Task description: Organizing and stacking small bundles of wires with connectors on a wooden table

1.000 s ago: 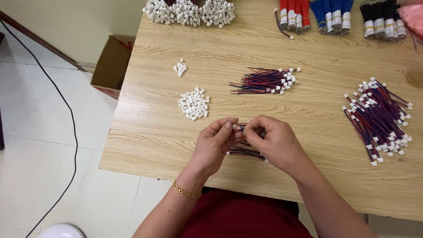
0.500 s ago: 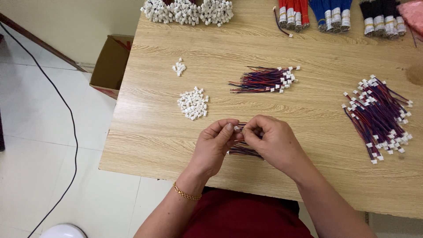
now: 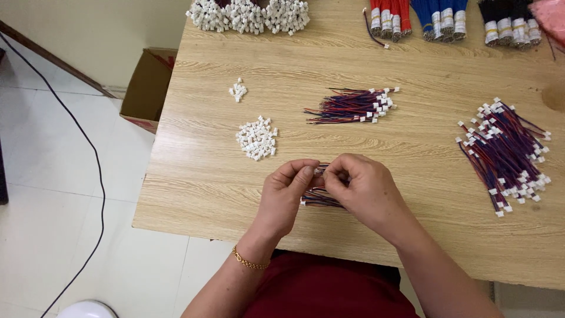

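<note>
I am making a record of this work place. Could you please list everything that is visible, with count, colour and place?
table: one, light wood, fills the view
loose connectors: one pile, white, left of centre
small connector cluster: one, white, above that pile
wire bundle: one, red and blue, centre
large wire pile: one, red and blue, right
connector heap: white, top edge
taped wire bunches: red, blue, black, top right
cardboard box: one, brown, on the floor at left
cable: one, black, floor
left hand: pinching wires
right hand: pinching wires

The left hand [image 3: 286,194] and right hand [image 3: 365,189] meet fingertip to fingertip, fingers curled and pinched, forearms angling in from below.
</note>
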